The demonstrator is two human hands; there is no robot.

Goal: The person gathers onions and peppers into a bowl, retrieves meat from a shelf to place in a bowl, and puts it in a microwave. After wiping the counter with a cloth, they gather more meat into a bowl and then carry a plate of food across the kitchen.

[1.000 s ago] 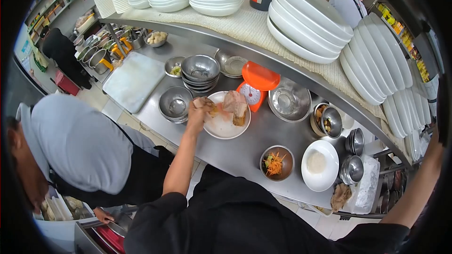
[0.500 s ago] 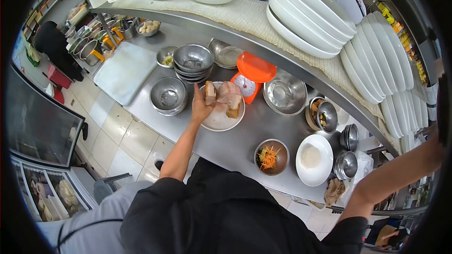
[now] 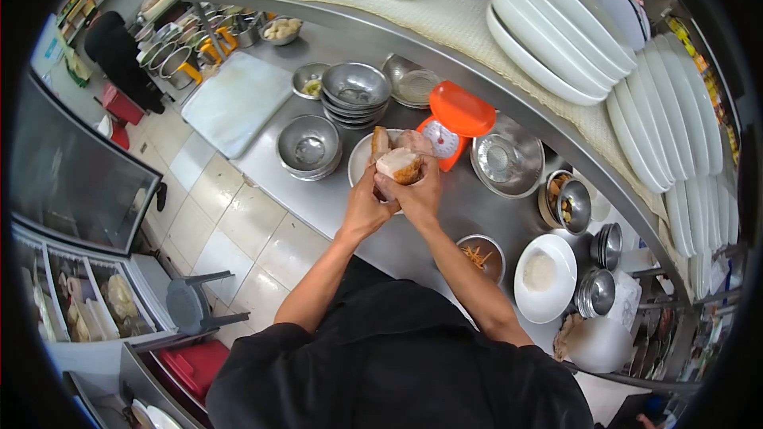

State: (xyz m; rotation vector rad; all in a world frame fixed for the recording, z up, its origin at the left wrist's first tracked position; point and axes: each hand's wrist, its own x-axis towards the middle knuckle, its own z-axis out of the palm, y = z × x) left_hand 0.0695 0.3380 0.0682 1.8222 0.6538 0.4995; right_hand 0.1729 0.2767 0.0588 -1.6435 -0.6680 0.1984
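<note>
My left hand (image 3: 368, 205) and my right hand (image 3: 418, 193) meet over a white plate (image 3: 359, 168), their fingers closed around a chunk of roast pork (image 3: 397, 163) with pale flesh and a golden-brown crust. Behind it, a second browned chunk (image 3: 380, 141) and a pinkish slab of meat (image 3: 416, 143) rest on the plate. An orange kitchen scale (image 3: 442, 141) with a round dial stands just beyond the plate. To the right of my right forearm, a steel bowl (image 3: 491, 250) holds shredded carrot, partly covered by the arm.
Stacked steel bowls (image 3: 308, 148) and a white cutting board (image 3: 238, 102) are to the left. A white dish (image 3: 545, 278) with a pale mound sits at right. An overhead shelf (image 3: 469, 56) carries stacked white plates. A co-worker in black (image 3: 119, 52) stands far left.
My right hand has come from the far right edge to the plate. Both hands now hold a chunk of roast pork, where only my left hand was at the meat before. The view has shifted slightly.
</note>
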